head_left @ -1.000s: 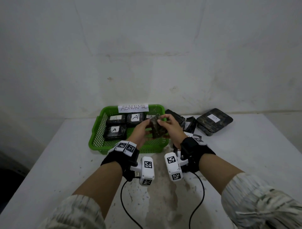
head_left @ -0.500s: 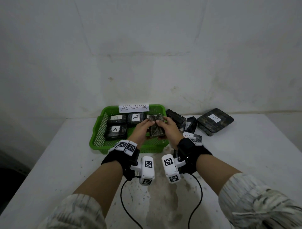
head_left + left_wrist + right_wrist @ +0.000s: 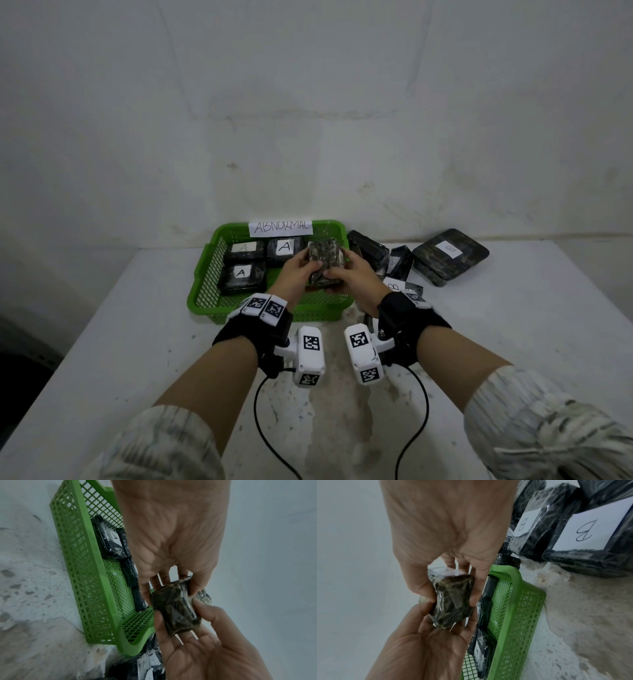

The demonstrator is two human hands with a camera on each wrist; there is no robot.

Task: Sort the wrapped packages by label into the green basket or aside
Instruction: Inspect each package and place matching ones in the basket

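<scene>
head: high, forward-down | wrists: close, facing (shared) package (image 3: pixel 175 608)

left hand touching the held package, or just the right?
Touching. The left wrist view shows the left hand pinching the held package between thumb and fingers; the right hand grips it too.

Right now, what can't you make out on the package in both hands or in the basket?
- Held package: label letter unseen in every view; left hand and right hand cover its sides.
- Green basket: far right package hidden in the head view by the held package.
</scene>
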